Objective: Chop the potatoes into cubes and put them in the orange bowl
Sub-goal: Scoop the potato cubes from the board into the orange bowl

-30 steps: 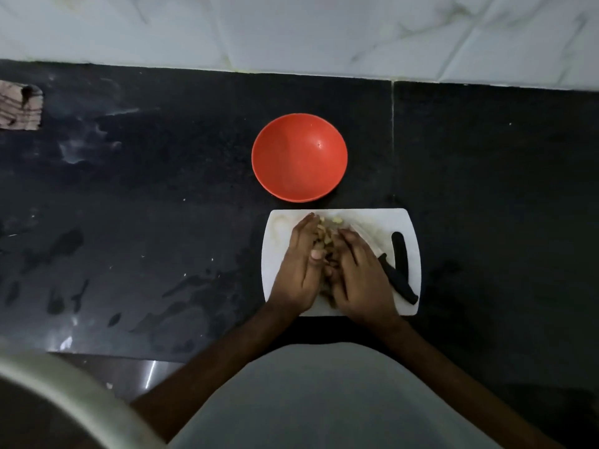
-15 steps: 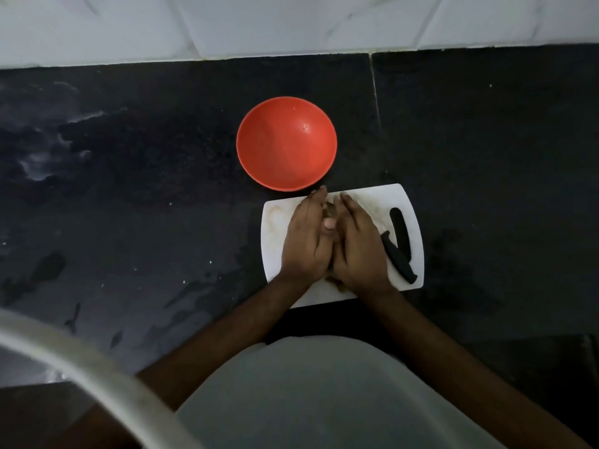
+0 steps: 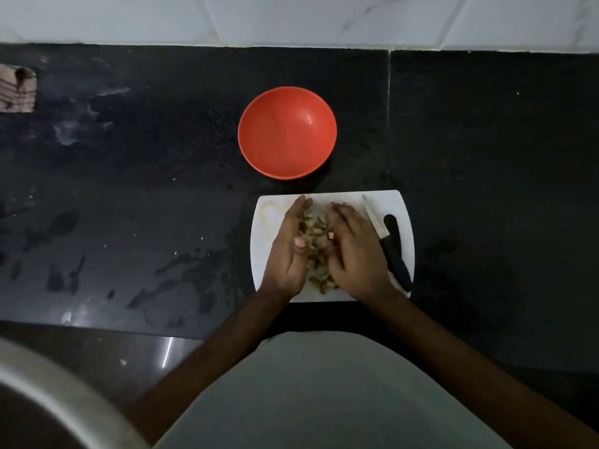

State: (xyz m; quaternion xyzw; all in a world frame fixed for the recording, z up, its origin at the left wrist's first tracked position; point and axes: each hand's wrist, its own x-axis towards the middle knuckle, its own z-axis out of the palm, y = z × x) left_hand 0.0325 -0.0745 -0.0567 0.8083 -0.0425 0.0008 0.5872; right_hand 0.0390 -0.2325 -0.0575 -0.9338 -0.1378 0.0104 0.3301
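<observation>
The left hand stands on edge on the white cutting board, fingers straight and together, palm facing right against the left side of a pile of potato cubes. The right hand lies palm down on the right side of the same pile, fingers loosely extended and slightly blurred at the tips; neither hand grips anything, and the cubes sit between the two hands. A knife with a black handle lies on the board just right of the right hand, blade pointing to the far edge, beside the board's dark handle slot. The orange bowl stands on the black countertop just beyond the far edge of the board, apart from it, with no cubes inside. A striped cloth lies at the far left edge of the countertop. White marble tiles line the far wall.
</observation>
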